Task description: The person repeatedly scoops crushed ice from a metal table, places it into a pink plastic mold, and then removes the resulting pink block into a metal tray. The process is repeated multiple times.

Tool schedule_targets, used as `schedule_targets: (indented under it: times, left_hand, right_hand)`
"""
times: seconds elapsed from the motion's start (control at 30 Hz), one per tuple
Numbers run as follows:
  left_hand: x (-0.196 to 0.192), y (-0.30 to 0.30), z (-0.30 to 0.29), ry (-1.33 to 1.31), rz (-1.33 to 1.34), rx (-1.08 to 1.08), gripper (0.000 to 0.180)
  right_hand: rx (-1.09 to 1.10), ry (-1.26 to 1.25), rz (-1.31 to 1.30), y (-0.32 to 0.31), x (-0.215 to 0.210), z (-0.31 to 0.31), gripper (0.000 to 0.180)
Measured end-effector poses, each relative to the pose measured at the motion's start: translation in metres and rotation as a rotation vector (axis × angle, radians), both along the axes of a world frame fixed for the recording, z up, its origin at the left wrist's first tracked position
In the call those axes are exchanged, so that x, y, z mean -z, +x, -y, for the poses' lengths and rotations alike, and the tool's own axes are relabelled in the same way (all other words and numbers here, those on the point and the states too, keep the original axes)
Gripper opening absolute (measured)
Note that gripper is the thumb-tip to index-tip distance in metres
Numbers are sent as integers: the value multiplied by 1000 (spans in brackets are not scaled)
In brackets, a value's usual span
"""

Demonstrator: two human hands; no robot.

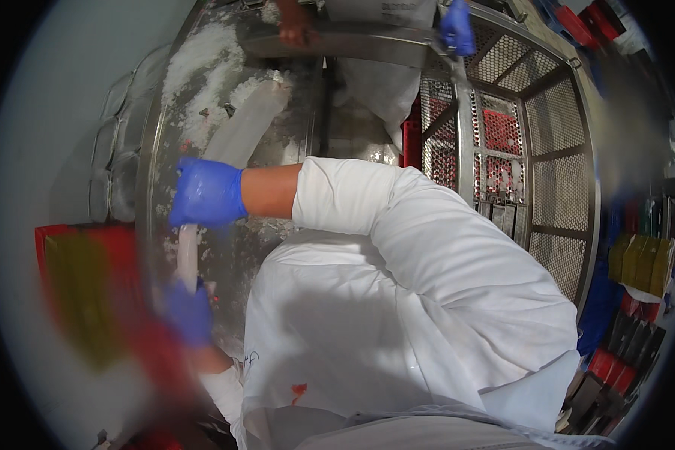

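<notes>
Stainless-steel table (232, 262), wet-looking and strewn with crushed white ice (202, 64), stands beside a pale wall. Over the table's left side, a person in white sleeves has both blue-gloved hands on a pale rod (188, 255). The right hand (208, 193), its arm stretched across the table, is closed around the rod's upper part; the left hand (189, 311), blurred, appears closed on its lower end. Beyond the right hand, a long pale flat piece (249, 120) lies along the table; whether it joins the rod cannot be told. At the table's far end are another person's bare hand (298, 31) and blue-gloved hand (457, 28). To the table's right stands a perforated metal frame (555, 142); by its left edge, a blurred red container (124, 262).
</notes>
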State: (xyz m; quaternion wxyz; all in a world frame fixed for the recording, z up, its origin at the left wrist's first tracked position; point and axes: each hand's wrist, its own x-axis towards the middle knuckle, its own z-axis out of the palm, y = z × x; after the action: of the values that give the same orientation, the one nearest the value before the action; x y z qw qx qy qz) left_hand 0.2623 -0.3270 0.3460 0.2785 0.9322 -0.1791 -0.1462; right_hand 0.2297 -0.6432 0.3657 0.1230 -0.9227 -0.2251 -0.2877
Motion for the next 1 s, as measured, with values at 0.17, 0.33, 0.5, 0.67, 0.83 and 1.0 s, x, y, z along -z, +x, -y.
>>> schedule_targets:
  times: [0.17, 0.33, 0.5, 0.67, 0.83, 1.0]
  left_hand:
    - [-5, -46, -21, -201, -412, -7, 22]
    - [-33, -77, -54, -1216, -487, -178, 19]
    - [-84, -64, -37, -1335, 105, -197, 21]
    - [4, -15, -147, -95, 205, -122, 45]
    - [48, -39, -163, -717, -445, 339, 91]
    - [-21, -41, -55, -1179, 113, -180, 101]
  right_hand:
    - [112, -4, -67, 24, 22, 20, 10]
    - [186, 52, -244, 33, 85, 31, 16]
    - [-47, -94, -520, -6, 131, -19, 20]
    - [-89, -3, -17, 8, 48, -32, 21]
    - [43, 41, -321, 31, 42, -20, 26]
    - [-330, 199, -1031, 0, 59, -76, 36]
